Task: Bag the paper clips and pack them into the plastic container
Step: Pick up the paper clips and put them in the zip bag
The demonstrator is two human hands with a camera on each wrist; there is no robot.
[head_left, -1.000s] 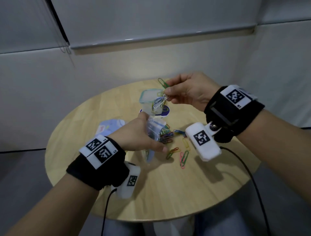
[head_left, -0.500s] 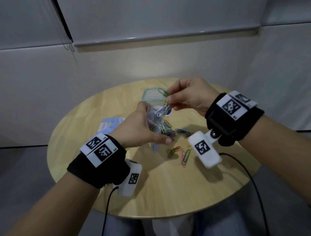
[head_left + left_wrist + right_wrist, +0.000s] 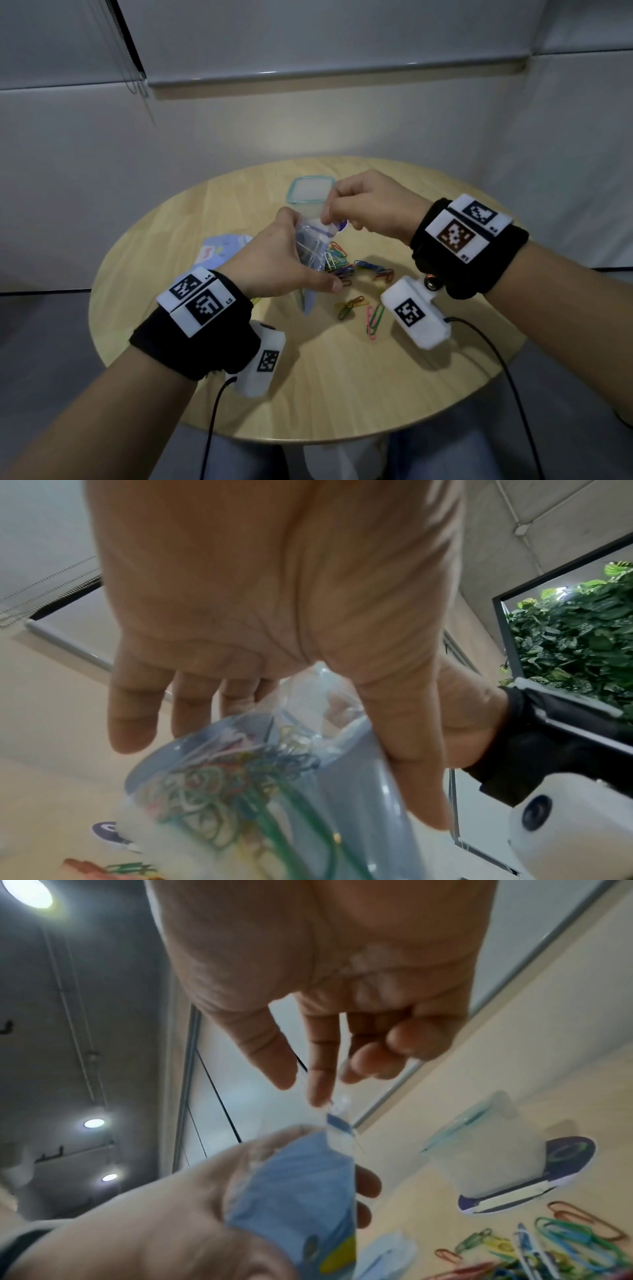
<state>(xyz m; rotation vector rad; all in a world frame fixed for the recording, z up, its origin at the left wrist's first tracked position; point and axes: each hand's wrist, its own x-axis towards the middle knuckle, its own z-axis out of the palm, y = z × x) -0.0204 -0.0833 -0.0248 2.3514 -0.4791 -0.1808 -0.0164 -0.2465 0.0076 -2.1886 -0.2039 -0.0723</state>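
Observation:
My left hand (image 3: pixel 291 260) grips a clear zip bag (image 3: pixel 310 246) upright above the round wooden table (image 3: pixel 342 383), thumb in front, fingers behind. Coloured paper clips (image 3: pixel 219 772) lie inside the bag (image 3: pixel 308 791). My right hand (image 3: pixel 334 214) meets the bag's mouth from above; its thumb and forefinger (image 3: pixel 318 1093) pinch the top edge with the blue zip strip (image 3: pixel 337 1123). No clips show in those fingers. The empty clear plastic container (image 3: pixel 310 192) with a teal rim stands just behind the hands. More loose paper clips (image 3: pixel 342 269) lie scattered on the table below.
A pale blue printed packet (image 3: pixel 222 251) lies left of the bag. A purple and white round piece (image 3: pixel 534 1177) sits under the container. Cables hang from both wrist cameras over the table's near edge. Walls close in behind and to the right.
The right hand, which held several clips above the bag, has come down to the bag's mouth; the clips are gone from its fingers. The left hand has raised the bag slightly.

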